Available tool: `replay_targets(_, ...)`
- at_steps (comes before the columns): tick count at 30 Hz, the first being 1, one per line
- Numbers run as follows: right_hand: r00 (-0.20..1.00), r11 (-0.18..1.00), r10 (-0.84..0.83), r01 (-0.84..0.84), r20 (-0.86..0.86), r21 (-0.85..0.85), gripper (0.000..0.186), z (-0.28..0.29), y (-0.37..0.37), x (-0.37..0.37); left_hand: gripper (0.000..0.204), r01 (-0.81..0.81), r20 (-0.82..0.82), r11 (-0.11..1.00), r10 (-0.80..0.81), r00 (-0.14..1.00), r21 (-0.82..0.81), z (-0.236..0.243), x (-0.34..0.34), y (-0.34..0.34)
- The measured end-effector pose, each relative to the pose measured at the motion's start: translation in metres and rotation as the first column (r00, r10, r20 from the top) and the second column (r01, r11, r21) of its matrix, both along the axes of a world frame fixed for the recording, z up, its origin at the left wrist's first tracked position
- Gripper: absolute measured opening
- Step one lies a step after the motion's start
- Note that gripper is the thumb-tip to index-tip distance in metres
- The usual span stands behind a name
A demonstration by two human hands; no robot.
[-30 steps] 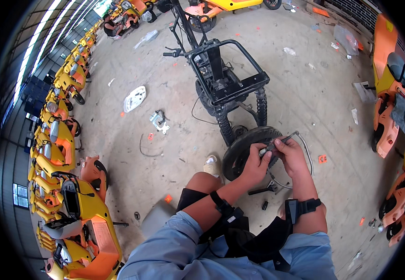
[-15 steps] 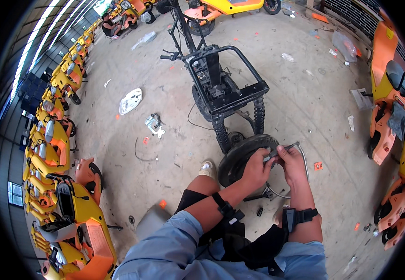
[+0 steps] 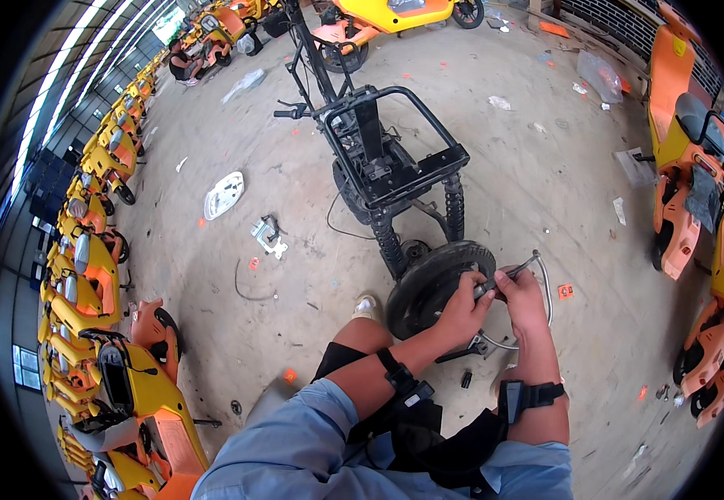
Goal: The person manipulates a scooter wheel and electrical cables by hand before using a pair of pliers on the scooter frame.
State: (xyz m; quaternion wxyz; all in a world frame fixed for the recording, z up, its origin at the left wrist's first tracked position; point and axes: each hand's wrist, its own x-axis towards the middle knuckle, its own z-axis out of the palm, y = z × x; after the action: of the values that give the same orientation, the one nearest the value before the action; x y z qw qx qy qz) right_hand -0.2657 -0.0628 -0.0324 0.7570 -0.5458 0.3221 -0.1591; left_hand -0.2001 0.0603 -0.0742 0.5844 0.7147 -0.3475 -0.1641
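Observation:
In front of me, my left hand (image 3: 463, 307) and my right hand (image 3: 522, 297) are close together at the right side of the black wheel (image 3: 424, 292). Both are closed on a grey cable (image 3: 550, 302) with a dark piece at its end; the fingers partly hide that piece. From my right hand the cable loops out to the right and curves back down toward a dark bracket (image 3: 464, 348) low by the wheel. The wheel belongs to a stripped black scooter frame (image 3: 414, 177) with two coil shock absorbers (image 3: 455, 211) above the tyre.
Yellow and orange scooters (image 3: 99, 267) line the left, with more scooters (image 3: 680, 200) on the right. On the concrete lie a white oval panel (image 3: 224, 195), a metal bracket (image 3: 269, 237), a thin black cable (image 3: 249, 292) and plastic wrap (image 3: 600, 77). A person (image 3: 182, 63) sits far left.
My hands have drawn slightly apart on the cable, showing more of the dark piece between them. The whole view has shifted a little, so the frame appears further left.

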Motion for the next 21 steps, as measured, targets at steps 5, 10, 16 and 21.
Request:
replay_targets(5,1.0,1.0,-0.026,0.026,0.014,0.003,0.016,-0.001,0.006,-0.014,0.023,0.182,-0.26,0.983,-0.183,0.948,-0.027,-0.001,0.001,0.006)
replay_targets(10,1.0,0.999,0.01,-0.009,0.028,-0.04,0.012,0.003,0.014,-0.011,0.024,0.254,-0.7,0.953,-0.295,0.65,-0.166,-0.001,0.01,0.017)
replay_targets(16,0.992,0.992,0.117,-0.115,0.037,-0.06,0.006,0.006,0.019,-0.005,0.027,0.38,-0.874,0.893,-0.371,0.315,-0.242,0.016,0.03,0.032)
replay_targets(21,0.975,0.978,0.197,-0.187,0.101,-0.094,0.003,0.009,0.017,-0.004,0.029,0.415,-0.875,0.827,-0.465,0.131,-0.378,0.017,0.038,0.039)
